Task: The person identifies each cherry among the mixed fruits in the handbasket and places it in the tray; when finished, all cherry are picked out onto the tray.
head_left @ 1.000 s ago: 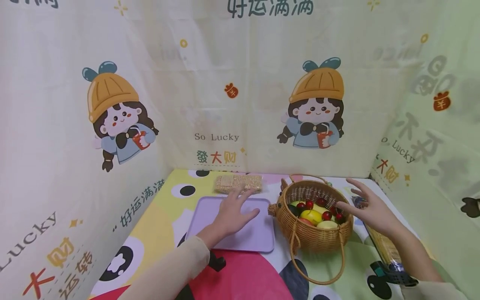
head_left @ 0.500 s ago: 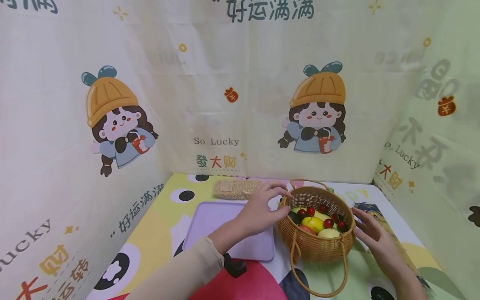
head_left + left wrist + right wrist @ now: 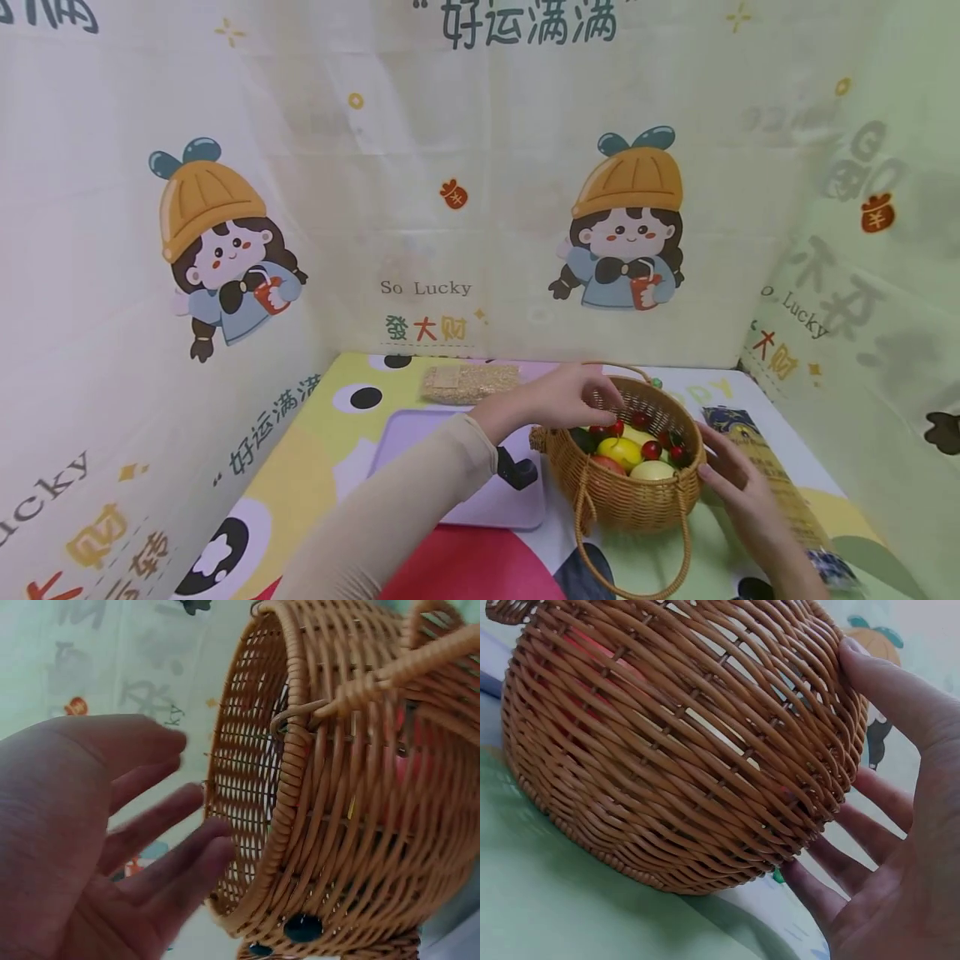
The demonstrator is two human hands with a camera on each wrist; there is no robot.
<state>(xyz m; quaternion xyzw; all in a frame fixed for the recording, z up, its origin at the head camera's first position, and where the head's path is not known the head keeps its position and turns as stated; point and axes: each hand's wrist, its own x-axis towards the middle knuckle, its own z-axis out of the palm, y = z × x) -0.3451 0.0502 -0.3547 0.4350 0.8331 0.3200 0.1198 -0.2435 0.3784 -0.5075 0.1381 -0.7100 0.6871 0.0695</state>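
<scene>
A round wicker basket (image 3: pixel 633 504) stands at the right of the table, its rope handles hanging down. Inside are a lemon (image 3: pixel 621 453), several dark red cherries (image 3: pixel 651 451), a pale round fruit (image 3: pixel 652 471) and a partly hidden red fruit (image 3: pixel 607 464). My left hand (image 3: pixel 576 398) reaches over the basket's left rim, fingers loosely bent above the fruit. In the left wrist view that hand (image 3: pixel 112 832) holds nothing. On the basket's right side rests my right hand (image 3: pixel 742 487); the right wrist view has its thumb (image 3: pixel 881 679) and fingertips touching the wicker.
A lilac tray (image 3: pixel 517 510) lies left of the basket, partly under my left forearm. Behind it is a clear bag of pale grains (image 3: pixel 480 383). Right of the basket lies a long gold and blue packet (image 3: pixel 757 454). Printed cloth walls (image 3: pixel 495 250) enclose the table.
My left hand has moved right, from above the tray to over the basket's opening. My right hand has lowered from above the basket's right rim to its side. The basket stays in place.
</scene>
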